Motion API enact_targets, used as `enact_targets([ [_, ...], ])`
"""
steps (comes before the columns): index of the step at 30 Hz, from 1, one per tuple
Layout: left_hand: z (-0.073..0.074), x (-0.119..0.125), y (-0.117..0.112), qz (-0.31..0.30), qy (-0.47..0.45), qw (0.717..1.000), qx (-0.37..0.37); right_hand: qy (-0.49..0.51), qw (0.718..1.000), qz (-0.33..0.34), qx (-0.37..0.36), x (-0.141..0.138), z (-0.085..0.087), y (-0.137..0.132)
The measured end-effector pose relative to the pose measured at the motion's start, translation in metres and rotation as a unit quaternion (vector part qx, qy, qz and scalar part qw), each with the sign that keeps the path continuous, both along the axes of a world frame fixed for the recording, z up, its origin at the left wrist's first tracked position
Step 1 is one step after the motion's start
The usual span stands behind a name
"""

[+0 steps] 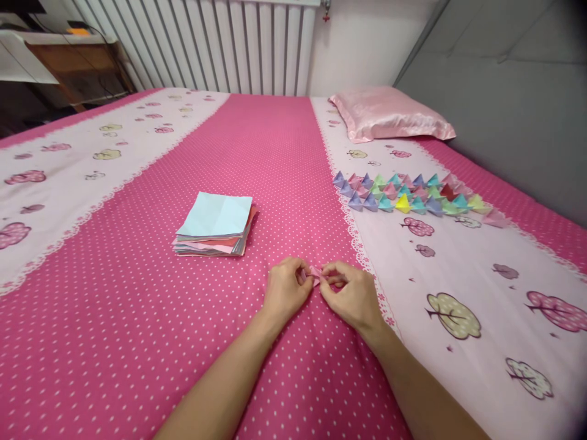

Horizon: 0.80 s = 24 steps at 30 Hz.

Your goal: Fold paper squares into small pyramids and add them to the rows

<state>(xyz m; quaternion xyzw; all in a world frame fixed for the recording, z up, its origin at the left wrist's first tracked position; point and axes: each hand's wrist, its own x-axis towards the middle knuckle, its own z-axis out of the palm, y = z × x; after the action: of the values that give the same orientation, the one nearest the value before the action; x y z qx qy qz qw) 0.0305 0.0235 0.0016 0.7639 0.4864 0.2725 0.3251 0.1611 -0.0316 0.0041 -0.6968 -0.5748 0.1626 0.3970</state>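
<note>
Between my hands is a small folded piece of pink paper [315, 276], mostly covered by my fingers. My left hand [288, 286] pinches its left side, and my right hand [352, 292] pinches its right side. The exact folded shape is too small and too hidden to make out. Up and to the left of my hands lies a stack of square paper sheets [215, 215], pale blue on top with red, pink and grey edges below. Several folded paper boats [403, 203] in many colours stand in rows to the right, beyond my right hand.
All this is on a bed with a pink dotted and white tree-print sheet [275, 153]. A pink satin pillow [389, 113] lies at the far right against a grey headboard [513, 104]. A white radiator [220, 49] stands behind the bed, and a desk [68, 61] at the far left.
</note>
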Motion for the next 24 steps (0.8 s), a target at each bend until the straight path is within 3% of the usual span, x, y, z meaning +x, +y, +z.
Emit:
enact_targets([
  [5, 0.0005, -0.0013, -0.0009, -0.02, 0.004, 0.999, 0.032, -0.172, 0.985, -0.025, 0.021, 0.0008, 0.0007, -0.0029],
  [10, 0.0006, -0.0027, -0.0017, -0.034, 0.028, 0.996, 0.075, -0.238, 0.971, -0.015, 0.01, 0.001, 0.0017, -0.0046],
  [17, 0.0011, -0.0037, -0.0017, -0.041, 0.039, 0.995, 0.088, -0.201, 0.979, -0.006, -0.02, 0.0012, -0.0006, -0.0021],
  [24, -0.0016, -0.0032, -0.0011, 0.014, 0.019, 0.996, 0.091, -0.12, 0.991, -0.012, -0.058, 0.0022, -0.0012, 0.0017],
])
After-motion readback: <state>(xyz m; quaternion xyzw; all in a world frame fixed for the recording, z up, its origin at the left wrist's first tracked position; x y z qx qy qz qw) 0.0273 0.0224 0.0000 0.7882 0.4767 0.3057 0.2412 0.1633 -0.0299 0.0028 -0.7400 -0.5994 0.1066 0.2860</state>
